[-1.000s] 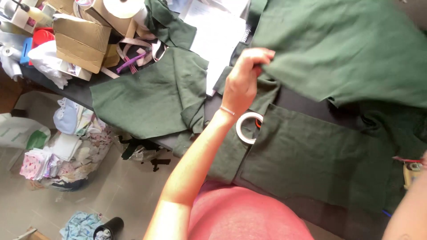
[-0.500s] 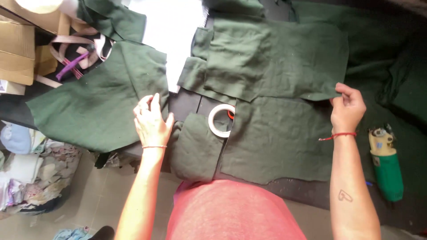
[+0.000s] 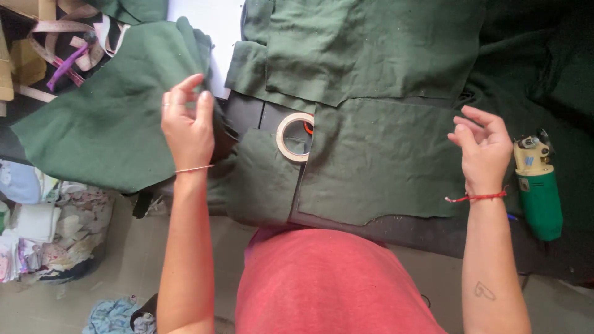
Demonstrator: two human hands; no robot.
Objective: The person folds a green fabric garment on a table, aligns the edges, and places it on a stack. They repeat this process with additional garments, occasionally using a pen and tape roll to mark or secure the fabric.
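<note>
Several dark green fabric pieces lie on a dark worktable. My left hand hovers with fingers loosely curled over the edge of the left fabric piece, holding nothing. My right hand floats above the right edge of the lower middle fabric piece, fingers apart and empty. A white tape roll rests between the pieces, near the table's front. A larger green piece covers the table behind it.
A green handheld cutting tool lies right of my right hand. White paper shows at the back. Straps and cardboard sit at far left. A bin of cloth scraps stands on the floor below left.
Both hands have lifted off the fabric. My right hand let go of the cloth edge it was pinching; my left hand rose from the table.
</note>
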